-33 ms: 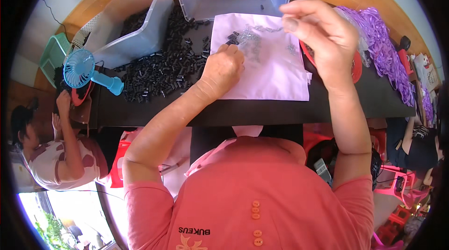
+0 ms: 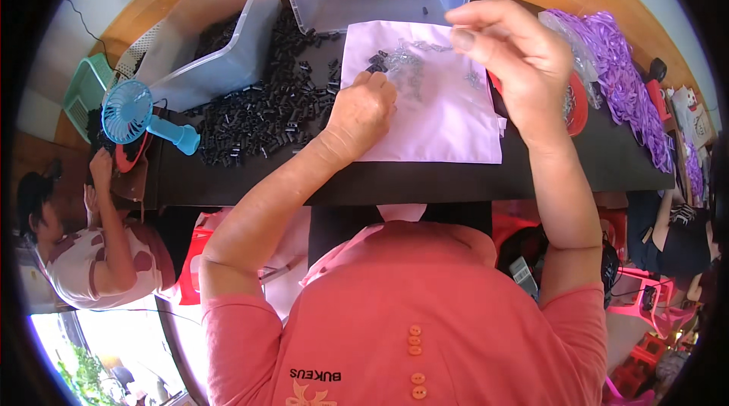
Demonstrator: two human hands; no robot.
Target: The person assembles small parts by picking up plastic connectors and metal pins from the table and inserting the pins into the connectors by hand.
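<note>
A lilac cloth (image 2: 448, 129) lies flat on the dark table in front of me. On its upper part are small clear or silvery pieces (image 2: 410, 64), with a little cluster of black pieces (image 2: 377, 62) beside them. My left hand (image 2: 364, 108) rests at the cloth's left edge, fingers curled closed next to the black cluster; whatever they may hold is hidden. Raised over the cloth's right side, my right hand (image 2: 524, 53) has thumb and forefinger apart, with nothing visible between them.
Small black tube-like pieces (image 2: 254, 121) heap up at left, by a clear plastic bin (image 2: 220, 64). Another clear bin (image 2: 372, 11) stands behind the cloth. A blue fan (image 2: 127, 111) is far left. A red bowl (image 2: 579, 114) and purple strips (image 2: 619, 64) sit right. A co-worker (image 2: 114, 254) sits left.
My right hand has shifted slightly left, showing more of the red bowl behind it. The left hand has stayed in place.
</note>
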